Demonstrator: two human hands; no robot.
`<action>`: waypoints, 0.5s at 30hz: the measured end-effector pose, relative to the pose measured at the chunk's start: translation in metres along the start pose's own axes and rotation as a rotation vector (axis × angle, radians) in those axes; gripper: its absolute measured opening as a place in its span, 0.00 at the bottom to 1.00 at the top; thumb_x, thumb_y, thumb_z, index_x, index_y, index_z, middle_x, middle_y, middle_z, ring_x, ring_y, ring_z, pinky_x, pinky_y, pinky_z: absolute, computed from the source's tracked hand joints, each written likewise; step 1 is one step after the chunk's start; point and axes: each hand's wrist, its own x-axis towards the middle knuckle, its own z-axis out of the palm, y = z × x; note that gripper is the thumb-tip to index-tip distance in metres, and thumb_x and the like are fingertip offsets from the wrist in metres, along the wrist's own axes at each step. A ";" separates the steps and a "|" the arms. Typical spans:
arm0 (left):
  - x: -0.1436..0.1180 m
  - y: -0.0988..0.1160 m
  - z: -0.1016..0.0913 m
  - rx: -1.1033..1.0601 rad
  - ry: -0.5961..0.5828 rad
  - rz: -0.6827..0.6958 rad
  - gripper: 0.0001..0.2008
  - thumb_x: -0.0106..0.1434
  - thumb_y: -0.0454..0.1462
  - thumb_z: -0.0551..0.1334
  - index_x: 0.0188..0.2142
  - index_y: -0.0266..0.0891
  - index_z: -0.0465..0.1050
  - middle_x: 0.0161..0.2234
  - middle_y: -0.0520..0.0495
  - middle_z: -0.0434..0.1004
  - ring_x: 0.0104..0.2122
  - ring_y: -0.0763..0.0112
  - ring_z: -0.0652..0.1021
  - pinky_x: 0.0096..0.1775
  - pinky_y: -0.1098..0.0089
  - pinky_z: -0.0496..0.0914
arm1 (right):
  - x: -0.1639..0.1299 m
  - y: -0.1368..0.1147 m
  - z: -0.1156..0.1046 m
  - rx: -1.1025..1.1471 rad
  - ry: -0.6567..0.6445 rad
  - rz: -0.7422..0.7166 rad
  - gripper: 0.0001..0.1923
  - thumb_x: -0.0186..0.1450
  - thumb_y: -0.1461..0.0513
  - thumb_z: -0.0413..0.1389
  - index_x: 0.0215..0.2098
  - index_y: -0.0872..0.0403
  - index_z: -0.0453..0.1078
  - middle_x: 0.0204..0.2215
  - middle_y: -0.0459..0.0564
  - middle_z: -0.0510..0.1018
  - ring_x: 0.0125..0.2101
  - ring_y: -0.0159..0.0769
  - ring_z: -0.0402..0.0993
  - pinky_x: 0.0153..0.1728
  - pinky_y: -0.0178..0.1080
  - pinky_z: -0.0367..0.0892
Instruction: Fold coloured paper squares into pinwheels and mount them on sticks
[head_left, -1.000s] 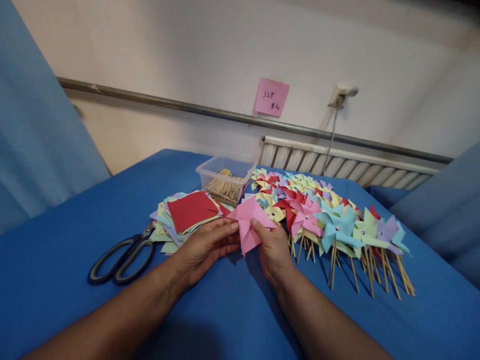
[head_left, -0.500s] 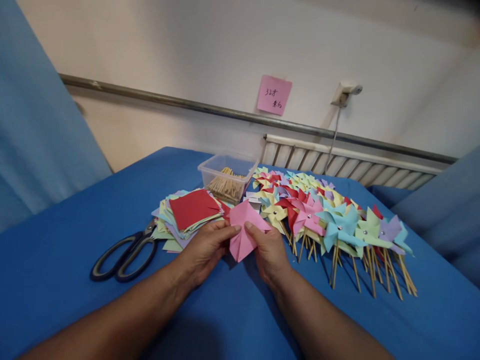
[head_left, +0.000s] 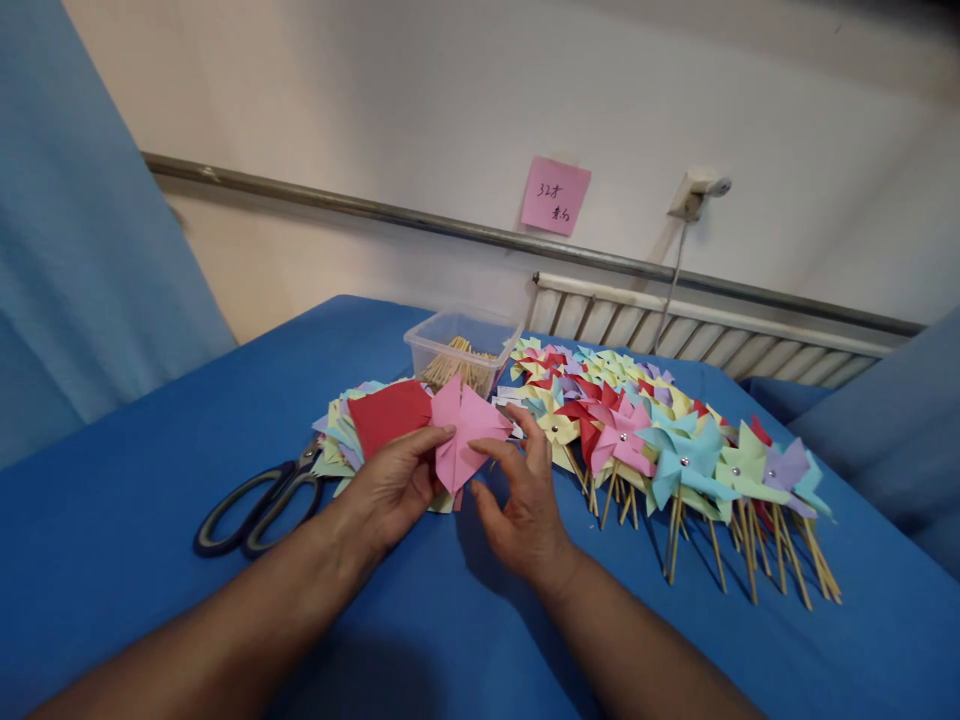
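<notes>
The left hand (head_left: 394, 480) is pinching a folded pink paper pinwheel head (head_left: 463, 432) above the blue-clothed counter (head_left: 150, 420), its matte, creased flaps fanning up and right, its long axis lying near-upright; the right hand (head_left: 521, 505) is hovering open beside it, fingertips just touching, near stick-mounted pinwheels (head_left: 675, 455)

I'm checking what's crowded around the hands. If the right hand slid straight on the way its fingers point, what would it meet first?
The right hand points up and away toward the pink folded paper, which its fingers nearly touch. Beyond that lies the clear box of sticks, though depth is hard to judge.
</notes>
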 end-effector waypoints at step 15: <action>0.002 -0.018 -0.003 0.284 -0.133 0.094 0.09 0.52 0.39 0.69 0.30 0.36 0.74 0.21 0.51 0.73 0.19 0.73 0.71 0.21 0.73 0.62 | 0.006 0.004 -0.001 0.185 0.086 0.242 0.06 0.62 0.63 0.57 0.26 0.52 0.71 0.46 0.52 0.73 0.50 0.40 0.69 0.53 0.43 0.61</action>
